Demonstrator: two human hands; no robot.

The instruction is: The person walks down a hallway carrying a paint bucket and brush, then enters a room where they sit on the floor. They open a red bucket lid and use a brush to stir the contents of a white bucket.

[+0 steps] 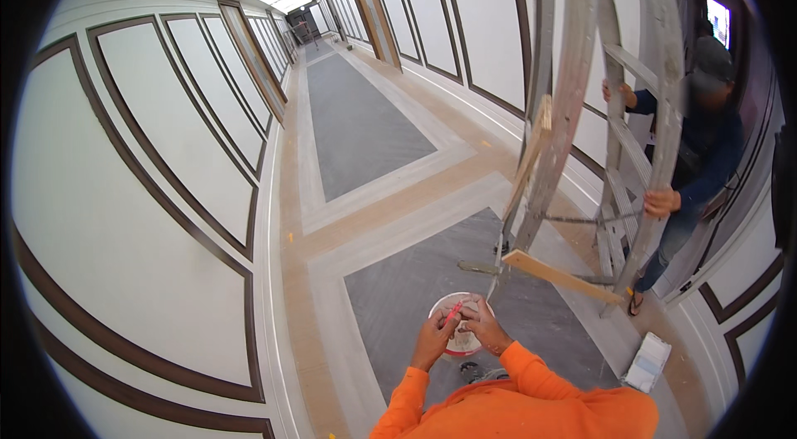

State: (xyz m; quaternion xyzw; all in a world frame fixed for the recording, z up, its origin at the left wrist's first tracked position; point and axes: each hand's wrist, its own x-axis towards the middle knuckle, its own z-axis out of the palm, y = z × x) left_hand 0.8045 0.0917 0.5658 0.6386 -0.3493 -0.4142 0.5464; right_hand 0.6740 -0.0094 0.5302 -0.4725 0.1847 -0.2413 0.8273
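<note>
Head view – L hand: my L hand [435, 336] pinches a small red piece [453, 312], fingers closed round it.
R hand: my R hand [484, 328], fingers curled beside it; can't tell if gripping.
Red piece: above white bucket [438, 304].
Progress: piece in hand; what's finished or left, can't tell.
R edge: ladder [573, 99] near, co-worker's hand [662, 203] on it.
Room: grey floor [353, 119] fwd – L wall [178, 231] well apart.

The left hand [433, 337] pinches a small red item [453, 313], perhaps touched by the right hand [486, 330], over a white bucket [437, 306].
</note>
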